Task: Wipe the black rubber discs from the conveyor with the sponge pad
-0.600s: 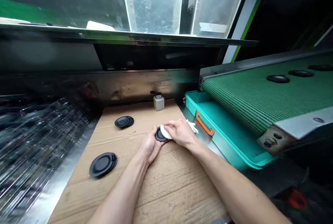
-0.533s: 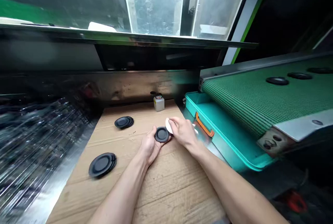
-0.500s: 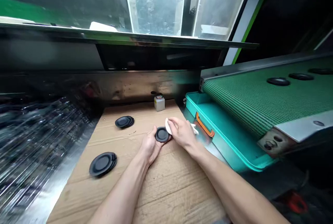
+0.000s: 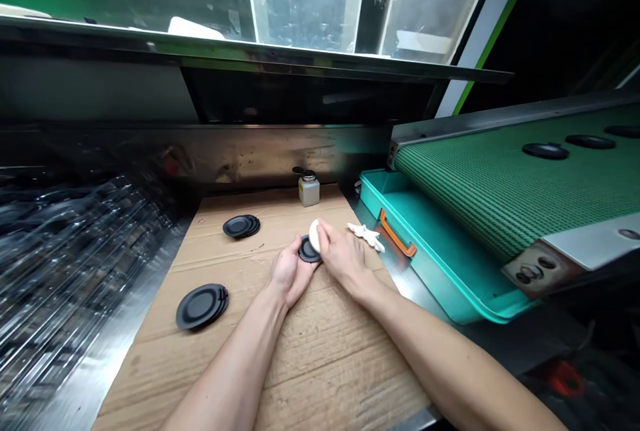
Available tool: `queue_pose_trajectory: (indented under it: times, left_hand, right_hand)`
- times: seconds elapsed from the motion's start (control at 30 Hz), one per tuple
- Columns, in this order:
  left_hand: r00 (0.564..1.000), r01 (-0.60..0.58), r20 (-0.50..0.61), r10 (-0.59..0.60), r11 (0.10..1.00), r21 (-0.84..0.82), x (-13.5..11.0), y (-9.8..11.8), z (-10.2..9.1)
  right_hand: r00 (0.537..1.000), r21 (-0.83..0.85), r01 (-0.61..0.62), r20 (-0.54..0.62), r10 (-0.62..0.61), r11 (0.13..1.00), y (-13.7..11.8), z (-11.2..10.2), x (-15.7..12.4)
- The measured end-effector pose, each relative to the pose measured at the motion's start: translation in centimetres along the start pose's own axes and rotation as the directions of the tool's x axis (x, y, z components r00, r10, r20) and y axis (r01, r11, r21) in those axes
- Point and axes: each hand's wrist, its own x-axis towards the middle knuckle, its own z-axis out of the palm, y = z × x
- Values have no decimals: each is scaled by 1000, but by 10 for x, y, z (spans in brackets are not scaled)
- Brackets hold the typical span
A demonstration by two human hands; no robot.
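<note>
My left hand (image 4: 289, 272) holds a small black round disc (image 4: 307, 251) by its lower edge over a sheet of cardboard (image 4: 320, 351). My right hand (image 4: 344, 256) pinches a white pad (image 4: 314, 235) and presses it against the disc's upper right rim. Both hands meet at the middle of the cardboard.
Two stacks of black discs lie on the cardboard, one far (image 4: 241, 225) and one near left (image 4: 201, 306). A small bottle (image 4: 309, 189) stands at the back. A white scrap (image 4: 367, 235) lies right of my hands. A teal tray (image 4: 430, 257) and a green conveyor belt (image 4: 505, 184) carrying discs (image 4: 545, 150) are to the right.
My right hand moved the white pad off the disc's face to the right, then back onto its upper rim. The left hand kept hold of the disc.
</note>
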Motion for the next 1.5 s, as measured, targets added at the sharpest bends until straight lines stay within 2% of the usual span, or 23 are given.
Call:
queue_pose_trajectory:
  times: [0.1,0.2,0.3,0.37,0.47,0.53,0.67,0.77,0.83,0.93,1.0,1.07,1.17,1.23,1.5]
  left_hand:
    - [1000,2,-17,-2,1000,3,0,0,-1]
    - [1000,-20,6,20,999,29,-1,-1,-2]
    - [1000,-5,12,4,998,57,0,-2,-2]
    - [1000,0,17,-2,996,88,-1,-2,-1]
    - [1000,-14,13,12,993,114,-3,0,-1]
    - [1000,-1,2,1,996,84,-5,4,-1]
    - [999,26,24,-27,999,42,-12,12,0]
    - [996,-83,40,76,971,225,-19,9,6]
    - [971,-239,90,222,869,433,-25,2,12]
    - [878,-469,253,406,622,627,-37,-8,25]
    - [824,-552,316,469,545,631,-46,-11,33]
    - [818,-566,293,495,605,560,-53,-12,41]
    - [856,-515,183,484,760,397,-60,-11,49]
    - [867,-496,167,469,786,369,-60,-10,49]
    - [781,-621,347,519,588,518,-58,-10,39]
  right_hand:
    - [999,-5,47,19,-47,999,-1,1,-4]
    - [1000,-25,-25,-14,25,999,-1,1,-5]
    - [999,0,36,5,-36,999,3,0,0]
    - [1000,31,28,10,-28,999,12,-1,8]
    - [994,112,-69,-74,77,991,33,-3,21]
    - [991,163,-55,-115,75,985,45,-2,24]
    - [994,232,5,-112,22,973,53,5,21]
    - [996,228,11,-92,11,974,52,7,20]
    - [998,202,15,-68,-1,979,51,6,21]
    - [1000,163,6,-28,-2,987,50,3,22]
    - [1000,149,11,-11,-9,989,50,1,22]
    - [1000,144,16,7,-17,989,50,-1,21]
    - [999,145,16,35,-21,989,50,-2,21]
    - [999,151,21,43,-28,988,51,-2,22]
    - [998,196,57,-1,-58,979,52,3,21]
